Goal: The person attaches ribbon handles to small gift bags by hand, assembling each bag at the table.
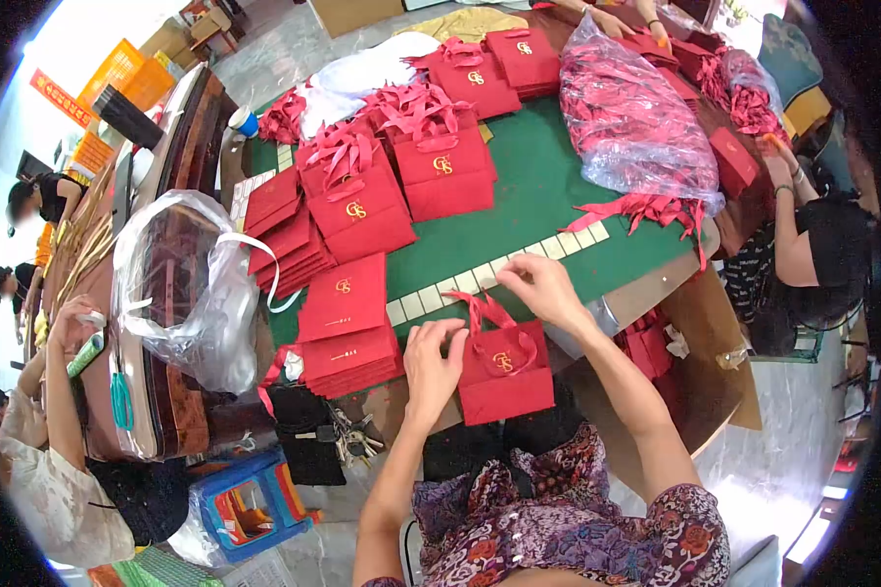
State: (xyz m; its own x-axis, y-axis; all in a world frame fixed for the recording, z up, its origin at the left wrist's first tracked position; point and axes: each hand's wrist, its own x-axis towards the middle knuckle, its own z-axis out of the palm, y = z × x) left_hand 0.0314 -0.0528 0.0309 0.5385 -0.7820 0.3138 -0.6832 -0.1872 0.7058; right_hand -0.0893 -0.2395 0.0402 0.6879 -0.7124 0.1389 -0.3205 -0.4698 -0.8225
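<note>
A small red paper gift bag (pixel 504 377) with a gold logo lies at the near table edge in front of me. A red ribbon (pixel 487 309) rises in a loose loop from its top. My left hand (pixel 433 370) is at the bag's upper left side, fingers curled with thumb and index tip close together; what they grip is hidden. Above the bag's upper right, my right hand (pixel 546 290) has thumb and fingertips pinched; I cannot make out what is between them. Left of my left hand lies a stack of red bags (pixel 352 360).
More red bags (pixel 359 217) with ribbons stand on the green tabletop (pixel 529 171). A clear plastic sack of red ribbons (pixel 636 117) lies at the right. White tiles (pixel 440 296) form a row. A clear plastic bag (pixel 181 293) hangs at the left. Other people's hands (pixel 73 323) work nearby.
</note>
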